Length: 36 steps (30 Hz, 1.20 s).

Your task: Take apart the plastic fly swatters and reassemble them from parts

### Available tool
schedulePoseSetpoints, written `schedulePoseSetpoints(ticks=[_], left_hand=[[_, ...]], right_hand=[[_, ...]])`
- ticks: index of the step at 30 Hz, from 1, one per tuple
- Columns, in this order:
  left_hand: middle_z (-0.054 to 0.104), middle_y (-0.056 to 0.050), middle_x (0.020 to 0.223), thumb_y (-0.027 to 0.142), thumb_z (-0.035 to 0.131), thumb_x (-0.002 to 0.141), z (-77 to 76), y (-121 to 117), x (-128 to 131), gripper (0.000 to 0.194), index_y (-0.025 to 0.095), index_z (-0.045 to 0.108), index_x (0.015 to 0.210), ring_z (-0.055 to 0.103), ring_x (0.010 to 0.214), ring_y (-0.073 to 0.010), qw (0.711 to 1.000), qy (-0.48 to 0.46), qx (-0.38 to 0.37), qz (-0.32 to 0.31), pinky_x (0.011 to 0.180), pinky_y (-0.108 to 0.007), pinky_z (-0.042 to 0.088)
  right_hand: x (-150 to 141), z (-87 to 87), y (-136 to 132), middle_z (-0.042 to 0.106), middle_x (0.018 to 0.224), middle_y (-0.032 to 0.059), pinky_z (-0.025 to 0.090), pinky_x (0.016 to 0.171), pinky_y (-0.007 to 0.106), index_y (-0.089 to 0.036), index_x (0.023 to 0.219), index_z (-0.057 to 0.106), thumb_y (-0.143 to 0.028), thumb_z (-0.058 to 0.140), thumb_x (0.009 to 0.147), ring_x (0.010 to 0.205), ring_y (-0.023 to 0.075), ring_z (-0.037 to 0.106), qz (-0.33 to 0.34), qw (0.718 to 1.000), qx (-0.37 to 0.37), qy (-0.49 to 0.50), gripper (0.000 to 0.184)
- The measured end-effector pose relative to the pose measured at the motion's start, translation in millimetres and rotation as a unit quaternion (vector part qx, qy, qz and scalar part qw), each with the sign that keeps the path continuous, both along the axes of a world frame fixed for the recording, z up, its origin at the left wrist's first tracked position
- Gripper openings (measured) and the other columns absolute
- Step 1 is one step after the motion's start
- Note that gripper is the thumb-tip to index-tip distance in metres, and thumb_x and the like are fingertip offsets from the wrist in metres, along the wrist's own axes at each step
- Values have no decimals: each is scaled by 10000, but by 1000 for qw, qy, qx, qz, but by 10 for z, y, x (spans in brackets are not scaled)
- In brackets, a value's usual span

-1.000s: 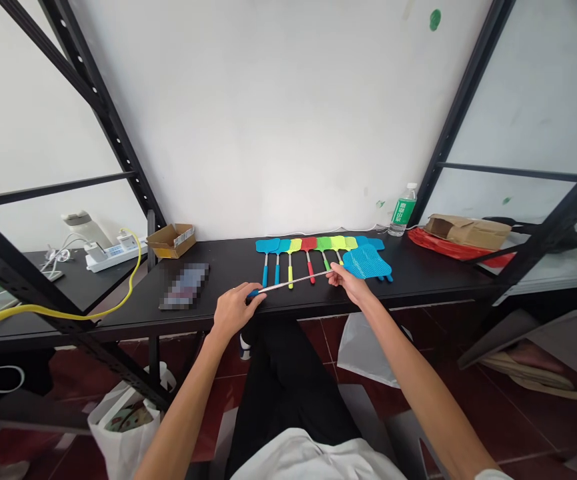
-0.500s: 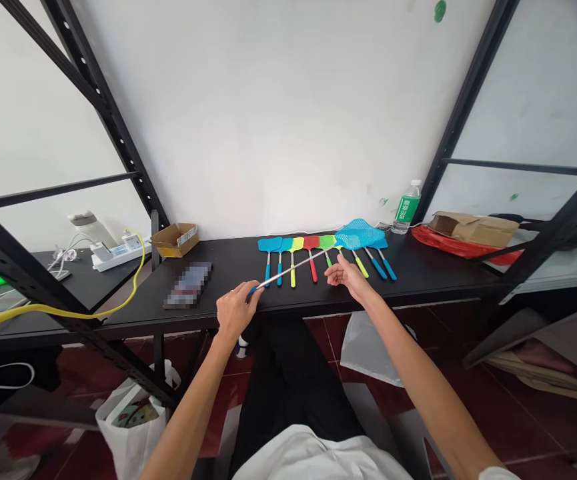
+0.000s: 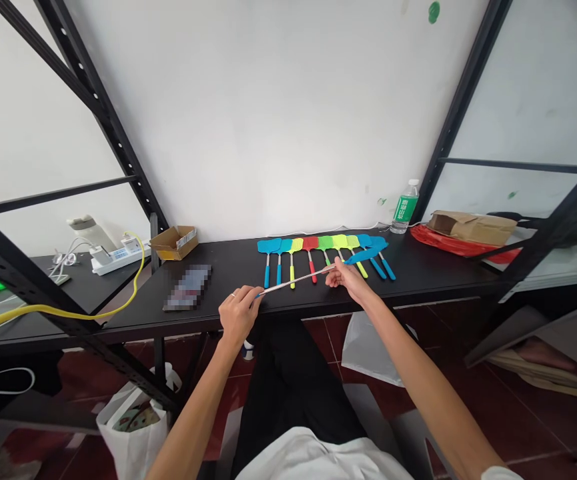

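A blue fly swatter [image 3: 298, 279] with a thin metal rod is held slantwise above the front of the desk. Its handle end is wrapped by the fingers of my left hand [image 3: 238, 312]. My right hand [image 3: 347, 278] pinches the rod just below the swatter's blue head, which is tilted nearly edge-on to me. Behind it, several fly swatters lie in a row with handles toward me: a blue one [image 3: 268, 247] at the left end, a red one [image 3: 311, 244] and a green one [image 3: 325, 243] in the middle, then yellow and blue ones, partly covered by the held swatter.
The black desk [image 3: 228, 267] stands against a white wall. A pixelated flat item [image 3: 188, 287] and an open cardboard box [image 3: 174, 243] are to the left, beside a yellow cable [image 3: 68, 312]. At the right stand a water bottle [image 3: 405, 208] and a brown carton [image 3: 471, 228] over red plastic.
My right hand, loosely open beside the rod before, is now closed on it. The swatter's head has dropped toward me and turned edge-on, uncovering more swatters in the row.
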<state>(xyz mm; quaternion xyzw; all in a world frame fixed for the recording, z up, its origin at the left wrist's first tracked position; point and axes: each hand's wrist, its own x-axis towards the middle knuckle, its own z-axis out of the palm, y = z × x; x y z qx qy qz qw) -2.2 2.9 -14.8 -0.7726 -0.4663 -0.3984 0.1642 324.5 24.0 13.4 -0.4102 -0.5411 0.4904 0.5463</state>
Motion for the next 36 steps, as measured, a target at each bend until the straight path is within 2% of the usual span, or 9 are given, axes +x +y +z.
schedulePoseSetpoints(ticks=[4, 7, 10, 13, 17, 21, 29, 36], left_hand=[[737, -39, 918, 322, 536, 979, -20, 31, 5, 196, 249, 713, 1020, 644, 833, -193, 998, -1, 57, -24, 770, -309, 426], [732, -30, 874, 322, 554, 973, -33, 46, 8, 183, 251, 713, 1029, 630, 794, -187, 997, 6, 72, -22, 730, -313, 413], [716, -32, 804, 334, 547, 975, -33, 42, 15, 201, 252, 718, 1040, 607, 755, -197, 997, 31, 69, -3, 703, -333, 383], [714, -38, 785, 335, 529, 982, -4, 29, 20, 215, 253, 720, 1039, 604, 768, -213, 996, 56, 65, 21, 774, -369, 363], [729, -45, 853, 322, 487, 1000, 76, 25, 10, 237, 241, 709, 1020, 609, 831, -226, 996, 73, 36, 35, 880, -403, 334], [716, -44, 833, 333, 451, 1013, 146, 43, -12, 270, 233, 698, 970, 604, 807, -225, 995, 85, -4, 44, 820, -388, 333], [715, -53, 845, 336, 408, 1022, 176, 66, -23, 307, 228, 686, 951, 616, 807, -230, 994, 91, -23, 52, 809, -377, 337], [710, -29, 875, 356, 356, 1032, 296, 99, -108, 360, 248, 682, 921, 619, 749, -206, 989, 102, -108, 24, 706, -335, 343]], right_hand=[[-19, 6, 11, 670, 582, 80, 432, 553, 275, -164, 658, 735, -747, 594, 790, 544, 154, 594, -39, 999, -28, 11, 614], [-15, -2, 17, 629, 536, 62, 424, 559, 276, -169, 557, 680, -664, 661, 785, 525, 142, 563, -51, 998, -23, 10, 545], [3, -21, 20, 590, 520, 34, 425, 578, 279, -179, 535, 660, -583, 684, 796, 520, 129, 526, -52, 998, -10, 19, 481], [16, -35, 24, 590, 551, 28, 423, 593, 282, -181, 549, 670, -558, 698, 791, 540, 127, 515, -53, 998, -8, 28, 448], [16, -38, 29, 590, 556, 32, 419, 601, 289, -172, 562, 688, -570, 714, 766, 554, 130, 512, -59, 998, -16, 33, 449], [15, -42, 19, 622, 607, 45, 421, 616, 295, -166, 590, 708, -560, 724, 759, 584, 133, 525, -59, 997, -26, 38, 428], [44, -49, 2, 638, 637, 48, 430, 649, 309, -178, 637, 730, -564, 708, 785, 618, 145, 547, -44, 998, -16, 32, 414], [60, -61, 3, 683, 708, 57, 446, 686, 328, -198, 647, 734, -574, 703, 782, 633, 149, 569, -16, 1000, 18, 16, 400]])
